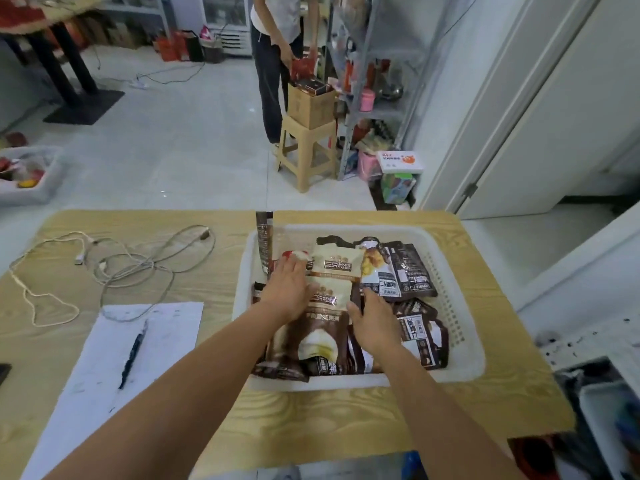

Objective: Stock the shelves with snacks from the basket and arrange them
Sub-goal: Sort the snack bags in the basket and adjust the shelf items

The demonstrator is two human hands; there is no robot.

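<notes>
Glossy foil pouches (415,268) fill a white perforated plastic basket (464,344).
The left hand (287,289) has its fingers flat and released at nine o'clock of the cream pouch (329,296); the right hand (375,323) is at three o'clock, grasp untellable.

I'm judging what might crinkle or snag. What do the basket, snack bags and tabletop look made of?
Basket: white plastic, matte, with slotted moulded walls.
Snack bags: glossy printed film, probably plastic laminate; creases and sheen show.
Tabletop: smooth pale wood grain; laminate or solid wood, cannot tell.

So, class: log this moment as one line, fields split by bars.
phase: hands in white basket | left hand: flat on snack packs | right hand: on dark packs, grip unclear | basket: on table
</notes>
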